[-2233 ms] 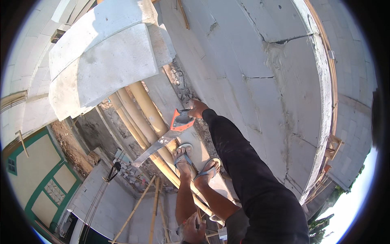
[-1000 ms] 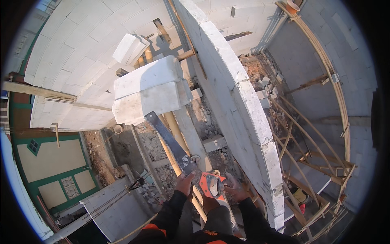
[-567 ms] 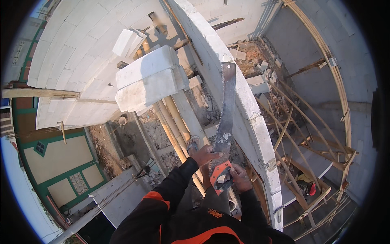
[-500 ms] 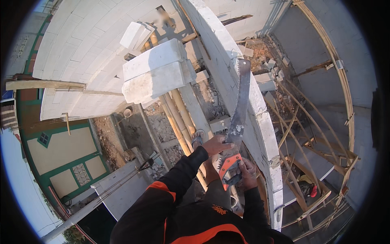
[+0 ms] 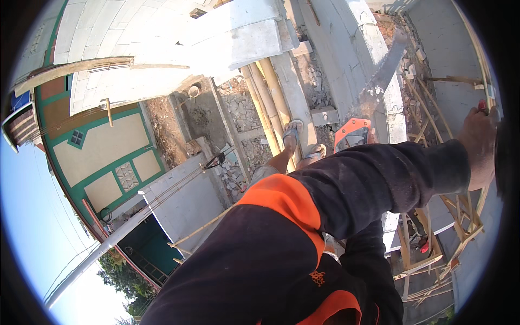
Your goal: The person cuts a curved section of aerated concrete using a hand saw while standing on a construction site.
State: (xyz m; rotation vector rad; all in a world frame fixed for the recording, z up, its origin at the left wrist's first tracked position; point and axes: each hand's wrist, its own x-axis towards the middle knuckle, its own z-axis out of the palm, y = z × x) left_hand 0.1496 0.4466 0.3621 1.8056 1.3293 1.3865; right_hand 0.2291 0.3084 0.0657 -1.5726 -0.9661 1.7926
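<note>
A hand saw (image 5: 375, 89) with an orange handle and a grey, dusty blade points up and to the right, its blade crossing above the top of the white block wall (image 5: 394, 100). My right hand (image 5: 371, 136) is closed on the handle; only a little of it shows, as my left forearm covers the rest. My left arm stretches across to the far right. There my left hand (image 5: 478, 146) is closed, with a small red thing (image 5: 482, 105) showing at its fingers; what this is I cannot make out.
Large white blocks (image 5: 244, 43) lie over bamboo poles (image 5: 268, 86) ahead. My sandalled feet (image 5: 293, 130) are on a narrow grey beam and the poles, with rubble (image 5: 244, 111) below. Wooden framing (image 5: 433, 238) stands right of the wall. A green-trimmed building (image 5: 108, 162) is at left.
My left hand has left the saw blade and swung far to the right. The saw has shifted to the right in view, still in my right hand. The view itself has turned.
</note>
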